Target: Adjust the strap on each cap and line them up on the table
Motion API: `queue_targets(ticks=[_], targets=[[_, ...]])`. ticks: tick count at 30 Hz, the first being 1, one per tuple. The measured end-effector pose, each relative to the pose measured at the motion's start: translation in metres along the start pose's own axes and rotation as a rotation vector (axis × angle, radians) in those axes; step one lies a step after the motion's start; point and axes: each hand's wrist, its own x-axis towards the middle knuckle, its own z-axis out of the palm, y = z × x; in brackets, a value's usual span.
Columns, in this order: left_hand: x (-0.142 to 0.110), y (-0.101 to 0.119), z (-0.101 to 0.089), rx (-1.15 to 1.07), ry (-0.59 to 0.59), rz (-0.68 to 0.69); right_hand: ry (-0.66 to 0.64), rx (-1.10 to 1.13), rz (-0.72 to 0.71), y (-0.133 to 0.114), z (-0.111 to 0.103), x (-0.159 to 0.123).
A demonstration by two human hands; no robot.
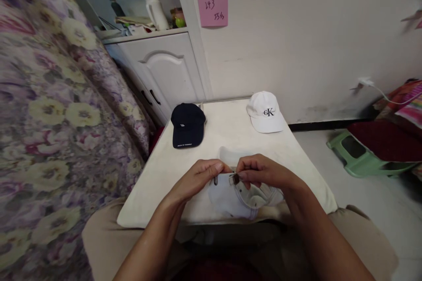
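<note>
A pale, whitish baseball cap (224, 197) lies at the near edge of the table, its back opening and adjusting strap towards me. My left hand (206, 173) pinches the cap's edge at the left, beside a small metal loop (216, 180). At the strap, my right hand (259, 170) has its thumb and fingers closed by the metal buckle (234, 178). My fingers partly hide the strap. Farther back stand a navy cap (187, 125) on the left and a white cap (265, 112) with black "CK" letters on the right.
The table (158, 184) carries a cream cover and meets the wall at the back. A floral curtain (59, 140) hangs close on the left, near a white cabinet (165, 70). On the floor to the right is a green stool (359, 153) with a dark red top.
</note>
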Motion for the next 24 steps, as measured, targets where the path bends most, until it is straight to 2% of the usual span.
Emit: queue_targets(ticks=[4,10,16,24], targets=[[0.002,0.0,-0.002,0.013,-0.001,0.004,0.014,-0.032,0.028,0.001,-0.001,0.001],[0.004,-0.002,0.005,0.01,-0.082,-0.024,0.014,-0.055,0.021,0.0,0.0,0.002],[0.004,-0.005,0.004,-0.062,-0.003,-0.049,-0.027,-0.049,0.023,-0.001,-0.006,-0.003],[0.005,-0.005,0.008,-0.11,-0.059,-0.075,-0.049,-0.059,0.001,-0.002,0.0,0.0]])
